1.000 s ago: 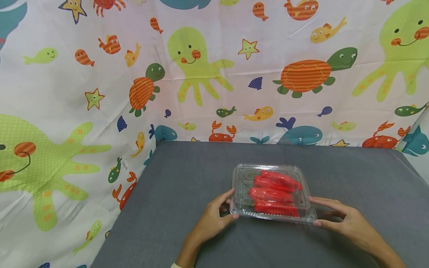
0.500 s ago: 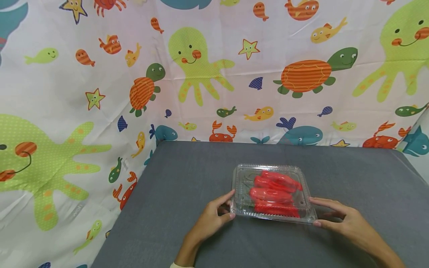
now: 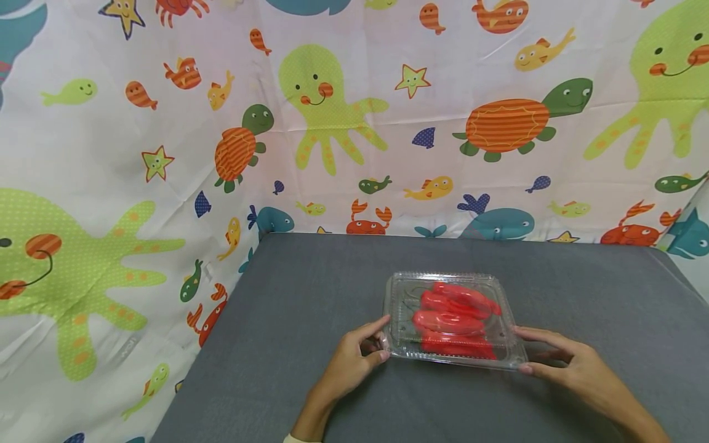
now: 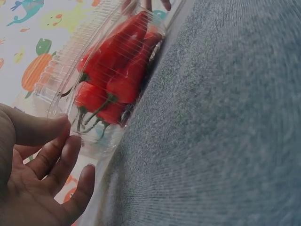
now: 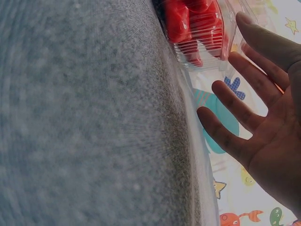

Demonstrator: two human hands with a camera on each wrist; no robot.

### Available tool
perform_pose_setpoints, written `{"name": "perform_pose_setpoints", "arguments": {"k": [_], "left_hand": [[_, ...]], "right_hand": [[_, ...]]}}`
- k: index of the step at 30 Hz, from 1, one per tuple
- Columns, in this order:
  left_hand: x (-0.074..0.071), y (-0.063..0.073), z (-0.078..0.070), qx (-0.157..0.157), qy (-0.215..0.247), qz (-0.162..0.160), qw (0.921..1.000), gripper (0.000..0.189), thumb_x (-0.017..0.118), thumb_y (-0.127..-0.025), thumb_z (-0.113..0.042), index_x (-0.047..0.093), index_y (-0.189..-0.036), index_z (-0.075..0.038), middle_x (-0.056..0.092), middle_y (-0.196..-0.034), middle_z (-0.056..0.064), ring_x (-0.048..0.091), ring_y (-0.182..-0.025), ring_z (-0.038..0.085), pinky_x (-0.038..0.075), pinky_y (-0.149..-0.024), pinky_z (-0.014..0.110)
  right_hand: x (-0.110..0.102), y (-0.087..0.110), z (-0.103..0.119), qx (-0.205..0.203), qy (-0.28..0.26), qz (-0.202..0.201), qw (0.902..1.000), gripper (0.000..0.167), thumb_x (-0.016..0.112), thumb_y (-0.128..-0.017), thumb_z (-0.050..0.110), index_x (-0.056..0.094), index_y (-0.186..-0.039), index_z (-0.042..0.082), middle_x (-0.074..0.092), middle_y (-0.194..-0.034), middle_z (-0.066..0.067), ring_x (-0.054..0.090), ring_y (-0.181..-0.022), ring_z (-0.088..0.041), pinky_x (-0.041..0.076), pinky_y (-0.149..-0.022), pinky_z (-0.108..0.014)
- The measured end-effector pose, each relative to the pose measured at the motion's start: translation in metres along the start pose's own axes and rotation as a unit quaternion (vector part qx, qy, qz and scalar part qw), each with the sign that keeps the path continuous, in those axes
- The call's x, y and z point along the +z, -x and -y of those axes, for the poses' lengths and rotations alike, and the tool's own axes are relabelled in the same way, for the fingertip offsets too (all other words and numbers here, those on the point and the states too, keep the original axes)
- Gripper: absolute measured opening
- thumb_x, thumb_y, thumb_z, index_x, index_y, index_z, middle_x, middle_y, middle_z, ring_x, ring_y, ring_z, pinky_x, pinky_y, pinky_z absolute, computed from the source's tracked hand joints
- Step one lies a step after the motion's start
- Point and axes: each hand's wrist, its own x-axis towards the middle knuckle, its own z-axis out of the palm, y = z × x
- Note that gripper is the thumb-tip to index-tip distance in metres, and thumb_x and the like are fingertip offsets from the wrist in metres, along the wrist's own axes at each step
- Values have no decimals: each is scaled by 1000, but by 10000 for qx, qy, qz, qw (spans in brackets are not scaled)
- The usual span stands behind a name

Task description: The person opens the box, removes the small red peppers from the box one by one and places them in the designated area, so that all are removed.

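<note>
A clear plastic clamshell box [image 3: 453, 321] sits on the grey table [image 3: 310, 295], whose cloth looks soft and felt-like. The box is thin, glossy and rectangular, with ribbed walls and rounded corners, and its lid is down. Inside lie smooth red chili peppers [image 3: 455, 315], long and tapered, their thin green stems [image 4: 96, 113] showing plainly in the left wrist view. Behind the table hangs a creased white sea-creature curtain [image 3: 332, 111], printed with octopuses, turtles, fish and crabs.

Against the frames of a second and half a second ago, very little differs: the box lies in the same spot, and both hands are at the same corners. The left thumb has drawn in a touch nearer the box's near left corner.

The left hand [image 3: 348, 363] is at the near left corner of the box, its fingers loosely curved, fingertips at the box's edge and thumb close beside it; the grip closes on nothing. The right hand [image 3: 570, 363] lies at the near right corner, fingers spread and nearly straight, the index along the right rim and the thumb tip at the corner. The box stands between the two hands, flat on the table.
</note>
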Motion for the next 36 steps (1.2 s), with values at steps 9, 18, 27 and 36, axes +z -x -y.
{"name": "perform_pose_setpoints", "arguments": {"k": [9,18,27,36], "left_hand": [[-1,4,-4,-295,186,22,9994,69,73,-92,2,55,-155,-18,68,-106,6,68,-87,16,56,-83,25],[-4,4,-3,-293,105,152,9994,73,73,-93,-1,49,-160,-20,66,-103,-1,67,-87,12,55,-81,25],[-6,3,-1,-256,85,252,9993,83,74,-93,-1,38,-166,-21,69,-102,9,67,-87,11,56,-84,26],[-7,5,-3,-336,141,313,9988,70,74,-95,-2,49,-159,-14,64,-106,6,65,-89,13,54,-82,23]], "right_hand": [[0,0,2,36,73,76,9999,59,80,-95,36,63,-148,18,62,-148,-17,43,-113,22,57,-80,-23],[2,-2,4,-108,86,-48,9999,59,81,-94,36,63,-149,21,60,-150,-15,43,-115,22,57,-80,-23],[-2,-2,5,-621,5,-164,9979,53,80,-96,26,65,-146,23,50,-155,12,39,-124,21,58,-82,-23],[-10,-9,14,-655,-103,-246,9975,52,79,-95,25,66,-145,21,45,-153,26,38,-126,19,58,-82,-23]]}}
